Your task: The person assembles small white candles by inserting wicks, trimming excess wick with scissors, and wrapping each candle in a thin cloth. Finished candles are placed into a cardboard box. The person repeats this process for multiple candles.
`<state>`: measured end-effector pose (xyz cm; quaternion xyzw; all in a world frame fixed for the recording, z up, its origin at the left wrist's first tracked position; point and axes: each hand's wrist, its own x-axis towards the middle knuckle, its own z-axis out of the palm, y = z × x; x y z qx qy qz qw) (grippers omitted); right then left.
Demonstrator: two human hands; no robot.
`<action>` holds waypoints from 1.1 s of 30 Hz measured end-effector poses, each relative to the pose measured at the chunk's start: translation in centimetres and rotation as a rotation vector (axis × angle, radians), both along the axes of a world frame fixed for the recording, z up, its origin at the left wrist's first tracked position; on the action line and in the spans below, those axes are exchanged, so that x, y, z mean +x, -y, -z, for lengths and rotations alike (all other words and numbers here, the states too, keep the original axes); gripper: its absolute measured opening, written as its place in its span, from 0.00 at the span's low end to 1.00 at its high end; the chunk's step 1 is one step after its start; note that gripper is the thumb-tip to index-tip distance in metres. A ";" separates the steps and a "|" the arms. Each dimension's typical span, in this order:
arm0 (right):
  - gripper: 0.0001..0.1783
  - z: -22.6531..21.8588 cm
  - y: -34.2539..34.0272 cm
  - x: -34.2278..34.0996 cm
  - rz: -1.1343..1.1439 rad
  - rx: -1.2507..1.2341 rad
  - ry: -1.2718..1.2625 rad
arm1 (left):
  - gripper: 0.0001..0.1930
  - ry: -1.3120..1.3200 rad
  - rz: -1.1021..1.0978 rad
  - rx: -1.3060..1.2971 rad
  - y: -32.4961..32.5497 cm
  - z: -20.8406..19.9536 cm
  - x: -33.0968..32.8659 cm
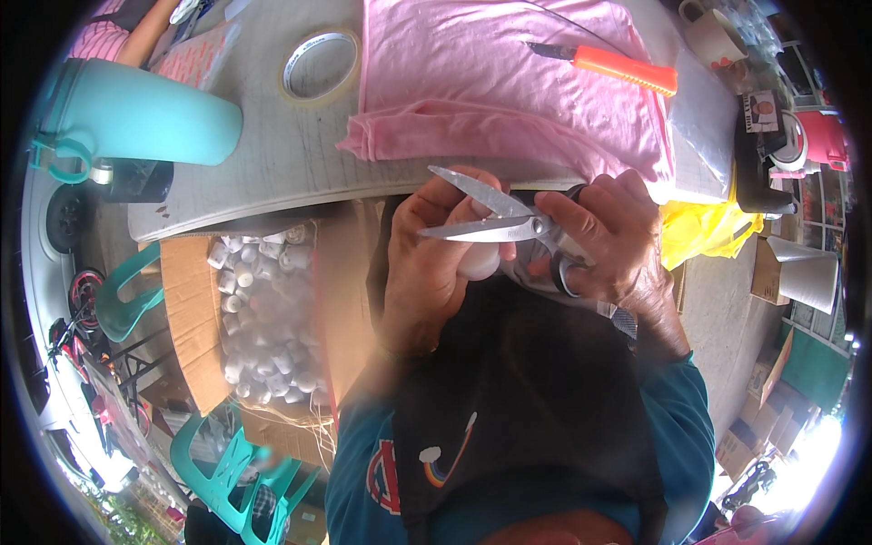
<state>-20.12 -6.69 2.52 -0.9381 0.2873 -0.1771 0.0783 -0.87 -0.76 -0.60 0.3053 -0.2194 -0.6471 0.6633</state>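
Observation:
My right hand (610, 238) grips a pair of scissors (509, 229), with fingers through the dark handle loops. The blades stand apart and point left, crossing in front of my left hand (420, 259). That hand is closed, its fingers curled around a small whitish rounded piece (479, 263) that shows below the blades. Much of the piece is hidden by the fingers, so its exact kind cannot be told. Both hands are just off the near edge of the table, above my dark apron (536, 381).
On the table (263, 173) are a pink cloth (490, 82), an orange utility knife (622, 71) with its blade out, a tape roll (320, 65) and a turquoise tumbler (150, 113). An open cardboard box (195, 336) of small white pieces stands left. A yellow bag (704, 229) hangs right.

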 end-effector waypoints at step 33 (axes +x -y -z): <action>0.33 -0.9 1.0 -0.4 0.088 -0.091 0.189 | 0.13 0.085 -0.120 -0.008 -0.4 -0.4 -0.3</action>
